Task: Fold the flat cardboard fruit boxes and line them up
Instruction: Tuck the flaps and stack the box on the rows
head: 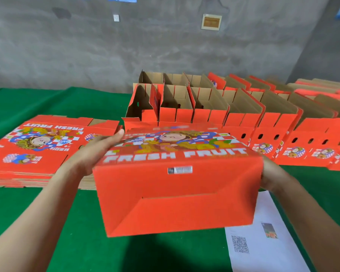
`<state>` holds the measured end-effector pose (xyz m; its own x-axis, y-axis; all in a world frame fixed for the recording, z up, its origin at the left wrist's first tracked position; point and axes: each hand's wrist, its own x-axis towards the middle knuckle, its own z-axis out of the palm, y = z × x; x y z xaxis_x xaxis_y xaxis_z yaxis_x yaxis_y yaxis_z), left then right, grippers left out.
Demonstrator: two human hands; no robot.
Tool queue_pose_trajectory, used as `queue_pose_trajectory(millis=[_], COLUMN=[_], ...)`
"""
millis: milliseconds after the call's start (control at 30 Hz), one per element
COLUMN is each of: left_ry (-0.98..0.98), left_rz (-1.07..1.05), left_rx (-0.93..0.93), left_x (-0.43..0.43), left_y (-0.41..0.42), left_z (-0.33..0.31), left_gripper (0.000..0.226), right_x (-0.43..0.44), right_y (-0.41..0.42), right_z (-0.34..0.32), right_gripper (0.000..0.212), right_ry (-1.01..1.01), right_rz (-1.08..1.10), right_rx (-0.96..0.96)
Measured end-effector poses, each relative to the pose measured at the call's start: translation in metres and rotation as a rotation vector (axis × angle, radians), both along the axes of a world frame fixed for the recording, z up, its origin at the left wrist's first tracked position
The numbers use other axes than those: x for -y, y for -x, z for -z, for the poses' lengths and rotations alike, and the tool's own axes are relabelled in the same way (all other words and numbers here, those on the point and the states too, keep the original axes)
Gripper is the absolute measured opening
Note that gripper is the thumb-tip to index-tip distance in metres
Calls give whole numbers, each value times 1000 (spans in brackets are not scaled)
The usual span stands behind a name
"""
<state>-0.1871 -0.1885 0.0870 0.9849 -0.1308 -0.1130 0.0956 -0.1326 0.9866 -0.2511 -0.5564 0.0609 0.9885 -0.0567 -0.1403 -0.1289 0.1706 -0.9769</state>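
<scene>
Fruit box [175, 183] in red cardboard is between my two hands, held in the air above the green desk [47, 213] and in front of me. Its print is blurred, and I cannot read the small label [180, 170] on it. The far side of the box is hidden from me.

The long axis of the box goes from left to right, from one hand to the other. The face with the words "FRESH FRUIT" is tilted up and away, and the plain side with the folded flaps looks at me.

My left hand [98, 152] lies flat on the left end of the box, with straight fingers pressed against it. My right hand [271, 173] is at the right end, but the box covers the fingers, so I cannot tell how they hold.

Behind the box is the row of folded boxes [204, 108], open at the top. At the left lies the stack of flat boxes [37, 150]. A sheet of paper [263, 232] lies at the right, partly under the box and cut off below.
</scene>
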Motion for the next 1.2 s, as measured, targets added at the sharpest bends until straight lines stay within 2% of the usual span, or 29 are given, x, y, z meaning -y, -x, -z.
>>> queue_pose_trajectory(millis=[33, 67, 133, 300, 367, 467, 567, 800, 933, 1067, 1133, 1200], left_ry=[39, 87, 162, 343, 356, 257, 58, -271, -372, -408, -502, -545], left_rz=[8, 25, 25, -55, -62, -84, -110, -46, -82, 13, 66, 118], left_rx=[18, 24, 40, 195, 282, 403, 488, 590, 730, 671, 709, 828], left_x=[3, 5, 5, 11, 15, 26, 42, 118, 177, 251, 295, 340], left_y=[-1, 0, 0, -16, -27, -47, -72, -142, -181, -219, -227, -226], left_z=[0, -1, -4, -18, -26, -42, -59, -106, -127, -136, -129, -113], left_gripper=[25, 26, 33, 25, 26, 28, 33, 44, 47, 46, 60, 70], right_x=[-1, -1, 4, 5, 5, 7, 14, 38, 78, 127, 152, 176], right_y=[1, 3, 7, 12, 12, 13, 11, -6, -29, -63, -86, -111], right_z=[-3, -9, -19, -37, -43, -53, -66, -99, -115, -136, -146, -153], right_gripper=[28, 24, 30, 40, 43, 48, 50, 38, 27, 26, 30, 32], right_ry=[-5, 5, 3, 162, 228, 327, 398, 478, 500, 489, 497, 496], right_rz=[-38, -58, -106, -138, -127, -96, -55, 54, 112, 228, 310, 404], right_rx=[46, 109, 205, 344, 413, 476, 490, 452, 379, 366, 358, 361])
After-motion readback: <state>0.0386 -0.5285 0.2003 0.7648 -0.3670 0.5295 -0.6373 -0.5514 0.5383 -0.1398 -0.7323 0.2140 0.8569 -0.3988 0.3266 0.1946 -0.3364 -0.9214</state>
